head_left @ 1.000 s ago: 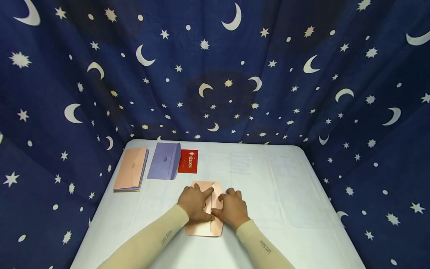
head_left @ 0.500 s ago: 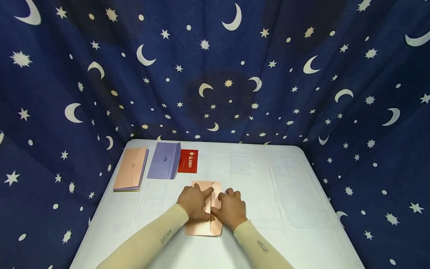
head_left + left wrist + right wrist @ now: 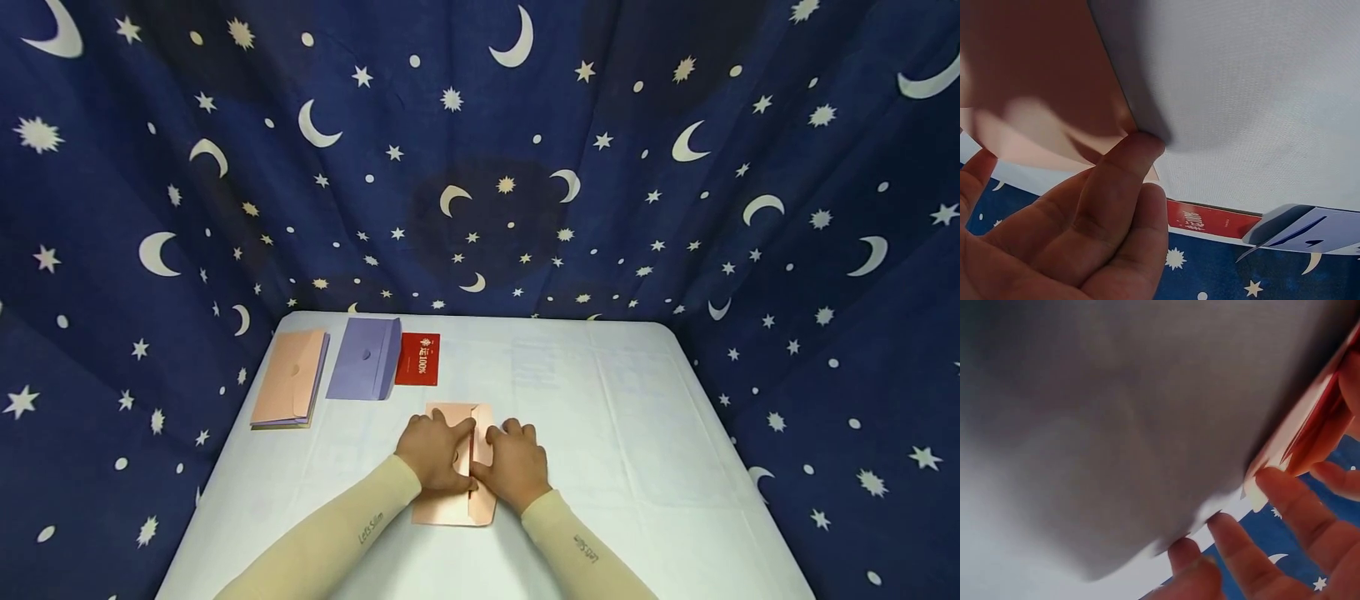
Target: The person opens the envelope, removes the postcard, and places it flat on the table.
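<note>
A peach envelope [image 3: 444,509] lies on the table between the two hands, its flap [image 3: 482,508] folded out to the right. My left hand [image 3: 431,454] grips its left part, with the thumb and index finger spread along the opening. At the left edge, curled fingers [image 3: 1119,169] touch the paper. My right hand [image 3: 517,467] holds the flap side, thumb at the opening and index finger on the flap's outer edge; other fingers [image 3: 1235,544] reach down to the table. Inside the opening a red paper piece [image 3: 1317,419] shows, mostly hidden by the envelope and fingers.
A stack of envelopes [image 3: 288,375], peach on top, lies at the table's back left. Beside it is a purple envelope [image 3: 362,367] with its flap out, overlapping a red card [image 3: 418,360] with printed characters. A starry curtain [image 3: 480,125] surrounds the white table [image 3: 600,417].
A thin red strip now shows along the envelope's opening. The right hand has shifted slightly left since a second ago; the left hand stays nearly still. The head view has shifted slightly.
</note>
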Demonstrator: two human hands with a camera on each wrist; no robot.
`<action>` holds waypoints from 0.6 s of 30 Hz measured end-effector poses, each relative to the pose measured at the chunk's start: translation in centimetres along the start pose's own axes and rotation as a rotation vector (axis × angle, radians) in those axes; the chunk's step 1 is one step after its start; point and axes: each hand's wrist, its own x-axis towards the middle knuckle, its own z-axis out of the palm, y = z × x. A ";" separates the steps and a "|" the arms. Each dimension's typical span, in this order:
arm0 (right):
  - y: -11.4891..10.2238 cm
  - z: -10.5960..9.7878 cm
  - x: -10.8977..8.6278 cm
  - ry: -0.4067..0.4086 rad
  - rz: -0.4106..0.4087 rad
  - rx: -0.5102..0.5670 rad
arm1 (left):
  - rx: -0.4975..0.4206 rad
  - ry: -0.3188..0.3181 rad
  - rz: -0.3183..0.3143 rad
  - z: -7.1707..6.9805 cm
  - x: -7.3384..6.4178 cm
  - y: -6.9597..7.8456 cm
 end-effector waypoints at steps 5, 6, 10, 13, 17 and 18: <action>0.5 -0.1 0.0 -0.005 0.000 0.027 | 0.011 0.005 0.003 0.1 0.1 0.0; 0.7 -0.1 0.0 -0.007 0.002 0.033 | 0.013 0.009 0.003 0.2 0.1 -0.1; 1.0 -0.4 -0.2 -0.011 0.000 0.069 | 0.025 0.009 -0.002 0.3 0.0 -0.1; 1.1 -0.7 -0.3 -0.006 0.005 0.118 | 0.027 0.013 -0.009 0.5 0.0 -0.1; 1.3 -0.9 -0.4 -0.005 0.042 0.168 | 0.016 0.023 -0.011 0.4 0.0 0.0; 1.3 -0.9 -0.4 -0.006 0.055 0.179 | 0.016 0.021 -0.011 0.3 0.0 0.1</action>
